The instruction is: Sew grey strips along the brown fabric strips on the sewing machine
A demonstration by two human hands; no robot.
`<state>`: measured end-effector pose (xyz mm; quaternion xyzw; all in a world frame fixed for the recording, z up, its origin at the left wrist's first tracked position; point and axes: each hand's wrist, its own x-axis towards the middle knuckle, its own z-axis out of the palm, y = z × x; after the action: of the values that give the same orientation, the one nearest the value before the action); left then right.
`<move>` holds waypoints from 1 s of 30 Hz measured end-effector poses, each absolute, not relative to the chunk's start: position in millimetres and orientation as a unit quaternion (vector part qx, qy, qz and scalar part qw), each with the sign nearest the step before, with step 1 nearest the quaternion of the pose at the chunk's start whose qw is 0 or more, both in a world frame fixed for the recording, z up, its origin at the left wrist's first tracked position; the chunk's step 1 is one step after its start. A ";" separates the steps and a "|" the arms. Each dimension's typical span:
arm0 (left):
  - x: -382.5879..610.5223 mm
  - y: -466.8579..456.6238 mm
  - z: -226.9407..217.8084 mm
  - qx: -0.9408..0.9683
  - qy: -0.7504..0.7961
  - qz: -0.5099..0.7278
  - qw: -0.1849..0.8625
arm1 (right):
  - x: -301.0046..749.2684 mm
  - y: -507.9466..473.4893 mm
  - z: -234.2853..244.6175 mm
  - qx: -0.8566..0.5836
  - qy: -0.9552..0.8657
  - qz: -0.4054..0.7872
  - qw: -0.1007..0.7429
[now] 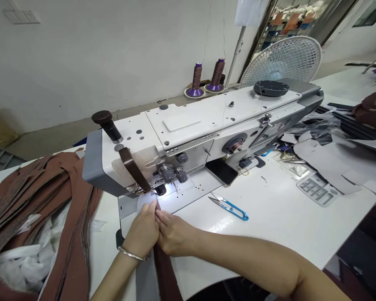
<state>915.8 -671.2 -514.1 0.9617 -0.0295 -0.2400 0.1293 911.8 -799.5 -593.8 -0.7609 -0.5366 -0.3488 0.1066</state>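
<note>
My left hand (143, 232), with a metal bangle at the wrist, and my right hand (172, 234) press side by side on a brown strip (166, 267) and a grey piece (146, 274) just in front of the needle area (155, 192) of a white sewing machine (188, 133). Both hands have fingers closed together, pinching the pieces at their seam. A brown strap (134, 169) hangs down over the machine head toward the needle.
Blue thread snips (230, 207) lie to the right of my hands. A phone (223, 172) leans under the machine arm. Stacked brown pieces (40, 196) fill the left. Two thread cones (207, 77), a fan (285, 56), and grey pieces (329, 163) sit behind and to the right.
</note>
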 end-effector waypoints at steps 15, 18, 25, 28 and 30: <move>916.1 -667.2 -519.9 0.961 -0.005 -0.225 0.161 | 913.0 -799.1 -594.5 -0.764 -0.545 -0.333 0.088; 916.4 -665.9 -522.7 0.961 -0.009 -0.218 0.167 | 912.6 -798.8 -594.0 -0.762 -0.544 -0.339 0.091; 917.2 -666.9 -521.9 0.962 -0.005 -0.215 0.168 | 912.4 -796.9 -595.6 -0.760 -0.532 -0.358 0.103; 916.7 -667.1 -522.6 0.965 -0.007 -0.206 0.162 | 911.7 -796.3 -596.2 -0.761 -0.538 -0.349 0.100; 916.5 -667.1 -522.4 0.966 -0.008 -0.200 0.161 | 911.1 -795.9 -595.6 -0.759 -0.534 -0.356 0.104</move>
<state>916.5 -667.1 -522.4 0.9664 -0.0083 -0.2003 0.1608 911.1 -795.9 -595.6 -0.7593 -0.5344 -0.3564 0.1043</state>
